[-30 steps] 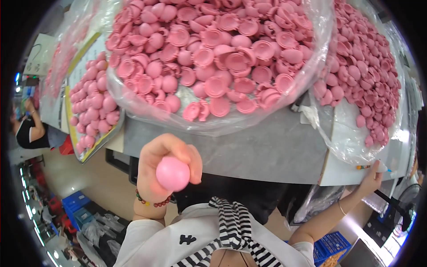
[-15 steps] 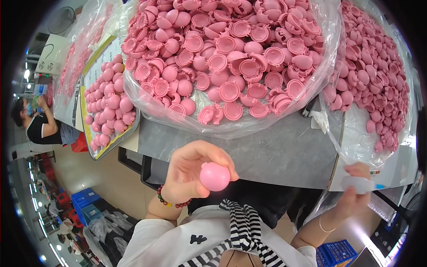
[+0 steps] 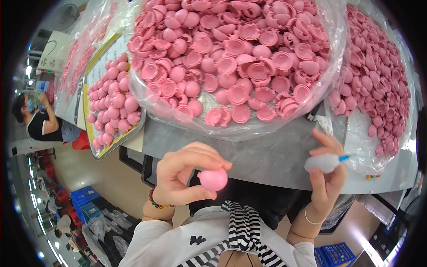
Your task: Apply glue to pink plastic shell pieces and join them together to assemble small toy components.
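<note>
Between thumb and fingertips, my left hand [image 3: 184, 173] grips a closed pink plastic ball [image 3: 214, 180] that has a small tab on its side. My right hand [image 3: 328, 178] holds a small translucent squeeze bottle [image 3: 321, 163] with a blue nozzle, which points to the right, away from the ball. Both hands are above the near edge of the grey table [image 3: 284, 151]. Beyond them lies a large pile of pink half-shells [image 3: 238, 94] on clear plastic sheeting; many are hinged open.
Closed pink balls fill a yellow-edged tray [image 3: 101, 153] at the left. A second heap of pink shells [image 3: 378, 84] lies on plastic at the right. Blue crates [image 3: 84, 198] stand on the floor. Another person [image 3: 42, 122] sits at the far left.
My right hand has come left and inward with the squeeze bottle, nearer the ball. My left hand has shifted slightly left, and the ball has turned a little in its fingers.
</note>
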Tool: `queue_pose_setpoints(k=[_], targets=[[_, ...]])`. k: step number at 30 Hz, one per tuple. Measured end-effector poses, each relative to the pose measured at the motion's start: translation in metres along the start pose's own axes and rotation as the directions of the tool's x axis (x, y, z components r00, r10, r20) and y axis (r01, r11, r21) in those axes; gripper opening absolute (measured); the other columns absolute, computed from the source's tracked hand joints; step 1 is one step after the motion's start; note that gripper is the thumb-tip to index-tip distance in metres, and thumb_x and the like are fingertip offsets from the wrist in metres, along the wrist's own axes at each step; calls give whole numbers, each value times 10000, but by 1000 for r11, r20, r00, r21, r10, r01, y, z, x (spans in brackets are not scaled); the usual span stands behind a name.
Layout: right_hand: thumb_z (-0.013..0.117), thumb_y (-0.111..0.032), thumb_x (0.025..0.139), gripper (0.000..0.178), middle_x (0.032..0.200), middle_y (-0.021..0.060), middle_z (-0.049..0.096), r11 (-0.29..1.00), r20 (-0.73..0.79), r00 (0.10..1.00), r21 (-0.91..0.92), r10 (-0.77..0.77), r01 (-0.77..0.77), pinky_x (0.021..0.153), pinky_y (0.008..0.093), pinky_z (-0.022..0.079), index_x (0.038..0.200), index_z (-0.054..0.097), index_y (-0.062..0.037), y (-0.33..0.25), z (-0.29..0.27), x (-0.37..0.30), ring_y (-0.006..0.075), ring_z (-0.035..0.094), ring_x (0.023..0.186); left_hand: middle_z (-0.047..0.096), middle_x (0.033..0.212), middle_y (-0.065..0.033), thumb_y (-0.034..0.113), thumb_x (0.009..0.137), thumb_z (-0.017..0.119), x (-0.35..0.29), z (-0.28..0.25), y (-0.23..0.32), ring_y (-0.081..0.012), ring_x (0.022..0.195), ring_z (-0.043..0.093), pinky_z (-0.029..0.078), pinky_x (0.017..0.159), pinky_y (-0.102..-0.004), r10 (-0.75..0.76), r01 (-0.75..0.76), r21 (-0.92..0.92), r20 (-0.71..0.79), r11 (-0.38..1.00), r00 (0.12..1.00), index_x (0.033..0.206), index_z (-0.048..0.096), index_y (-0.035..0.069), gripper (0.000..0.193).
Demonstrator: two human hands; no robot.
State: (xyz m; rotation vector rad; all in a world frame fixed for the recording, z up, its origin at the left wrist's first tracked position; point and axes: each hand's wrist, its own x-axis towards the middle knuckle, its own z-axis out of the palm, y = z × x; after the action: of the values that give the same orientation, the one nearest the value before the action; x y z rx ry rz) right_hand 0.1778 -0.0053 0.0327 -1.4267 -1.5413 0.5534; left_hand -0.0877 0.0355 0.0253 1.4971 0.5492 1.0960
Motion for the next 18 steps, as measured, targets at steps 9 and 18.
queue_pose_setpoints(k=[9,18], targets=[[598,-95,727,230,898,144,577,963,-29,973,-136,229,-231,776,335,404,916,547,25,3,-1,-2,295,535,858,584,969,-203,12,632,724,19,47,-16,-249,900,568,440,791,-331,-135,136,-20,32,991,990,1012,524,-58,435],[589,-29,714,196,978,162,554,987,-24,989,-66,147,-148,693,296,435,895,537,23,2,-7,-3,234,550,767,620,973,-122,43,655,717,22,70,-22,-201,856,591,462,749,-287,-213,213,-1,-17,977,977,999,566,-21,381]])
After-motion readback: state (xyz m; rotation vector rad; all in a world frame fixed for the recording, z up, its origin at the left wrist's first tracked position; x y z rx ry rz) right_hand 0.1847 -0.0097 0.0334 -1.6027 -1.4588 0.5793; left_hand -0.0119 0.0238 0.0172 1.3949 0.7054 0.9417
